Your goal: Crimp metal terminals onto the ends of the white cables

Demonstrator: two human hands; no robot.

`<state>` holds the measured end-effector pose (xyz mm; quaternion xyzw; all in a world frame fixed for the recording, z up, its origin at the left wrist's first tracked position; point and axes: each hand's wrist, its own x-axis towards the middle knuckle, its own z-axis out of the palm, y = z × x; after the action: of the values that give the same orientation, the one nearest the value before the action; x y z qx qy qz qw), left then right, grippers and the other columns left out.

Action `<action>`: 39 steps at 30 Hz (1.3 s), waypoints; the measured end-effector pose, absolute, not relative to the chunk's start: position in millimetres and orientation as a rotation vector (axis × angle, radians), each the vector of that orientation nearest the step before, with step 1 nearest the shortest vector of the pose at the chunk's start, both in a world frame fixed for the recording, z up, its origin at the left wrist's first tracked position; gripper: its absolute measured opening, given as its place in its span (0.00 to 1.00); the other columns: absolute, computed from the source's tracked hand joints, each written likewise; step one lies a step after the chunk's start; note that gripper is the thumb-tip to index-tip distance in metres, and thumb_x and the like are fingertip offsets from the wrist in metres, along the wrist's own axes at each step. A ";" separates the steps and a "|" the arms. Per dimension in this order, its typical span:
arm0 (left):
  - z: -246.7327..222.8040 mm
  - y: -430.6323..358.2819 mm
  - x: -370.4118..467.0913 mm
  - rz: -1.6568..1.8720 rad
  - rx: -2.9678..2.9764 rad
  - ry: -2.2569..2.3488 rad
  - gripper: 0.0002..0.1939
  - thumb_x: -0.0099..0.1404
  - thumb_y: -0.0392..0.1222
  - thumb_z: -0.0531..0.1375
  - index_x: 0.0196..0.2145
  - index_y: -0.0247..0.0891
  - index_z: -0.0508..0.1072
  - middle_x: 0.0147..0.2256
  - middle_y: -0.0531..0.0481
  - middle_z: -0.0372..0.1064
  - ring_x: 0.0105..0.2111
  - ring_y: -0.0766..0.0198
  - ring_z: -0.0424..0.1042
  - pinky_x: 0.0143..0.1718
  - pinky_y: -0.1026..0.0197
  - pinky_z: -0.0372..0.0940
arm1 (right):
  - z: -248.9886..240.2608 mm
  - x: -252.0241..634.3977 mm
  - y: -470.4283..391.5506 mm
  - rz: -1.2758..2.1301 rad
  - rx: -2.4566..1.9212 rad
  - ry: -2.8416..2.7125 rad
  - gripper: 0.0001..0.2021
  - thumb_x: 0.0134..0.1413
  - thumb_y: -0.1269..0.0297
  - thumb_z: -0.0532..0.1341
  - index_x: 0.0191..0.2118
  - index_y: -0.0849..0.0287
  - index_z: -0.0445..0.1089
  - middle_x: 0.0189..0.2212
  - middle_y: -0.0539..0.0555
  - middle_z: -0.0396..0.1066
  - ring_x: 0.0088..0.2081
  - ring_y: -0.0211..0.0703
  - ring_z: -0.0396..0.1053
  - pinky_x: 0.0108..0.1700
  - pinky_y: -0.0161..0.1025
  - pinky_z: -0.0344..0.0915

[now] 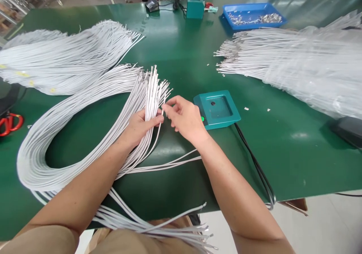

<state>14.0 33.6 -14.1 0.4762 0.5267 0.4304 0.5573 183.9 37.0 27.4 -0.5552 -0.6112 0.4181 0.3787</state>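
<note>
A bunch of white cables (151,95) stands up out of my left hand (143,124), whose fingers and thumb wrap round it near the cable ends. My right hand (183,114) is beside it, thumb and forefinger pinched on a single white cable at the bunch's right edge. From the bunch, a large loop of white cables (34,159) curves left over the green table (243,178). Several loose cable ends (198,229) hang over the front edge near my body. Just right of my right hand lies a teal box (234,114) with a square recess.
Another white cable bundle (70,54) lies at back left; a third (254,54), partly under clear plastic, is at right. A blue tray (254,26) holds small metal parts. Red-handled scissors (11,123) lie far left. A second teal box (195,7) stands behind; black cords (257,167) cross the front edge.
</note>
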 end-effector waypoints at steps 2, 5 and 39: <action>-11.9 30.8 16.2 0.971 1.174 1.243 0.14 0.49 0.43 0.73 0.31 0.38 0.76 0.28 0.54 0.72 0.28 0.66 0.70 0.36 0.62 0.67 | 18.9 185.2 43.0 1.078 -1.361 -1.429 0.10 0.55 0.55 0.63 0.33 0.57 0.69 0.22 0.46 0.67 0.25 0.35 0.64 0.29 0.34 0.59; -5.3 28.5 18.3 0.947 1.141 1.178 0.14 0.51 0.43 0.73 0.30 0.37 0.73 0.31 0.53 0.72 0.33 0.66 0.72 0.39 0.62 0.68 | 12.2 183.4 44.5 1.172 -1.245 -1.340 0.09 0.53 0.59 0.64 0.28 0.58 0.68 0.23 0.46 0.68 0.25 0.33 0.63 0.29 0.34 0.59; -0.5 21.6 24.7 1.065 1.313 1.111 0.13 0.58 0.42 0.68 0.32 0.37 0.67 0.32 0.50 0.77 0.33 0.60 0.79 0.41 0.55 0.73 | 16.3 178.9 39.8 1.919 -0.936 -0.862 0.17 0.46 0.55 0.70 0.21 0.59 0.66 0.16 0.42 0.50 0.20 0.31 0.50 0.26 0.34 0.52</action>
<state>24.7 21.6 -0.5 0.5501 0.4657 0.4463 0.5304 178.9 39.8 16.3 -0.3713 -0.3420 0.7611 0.4074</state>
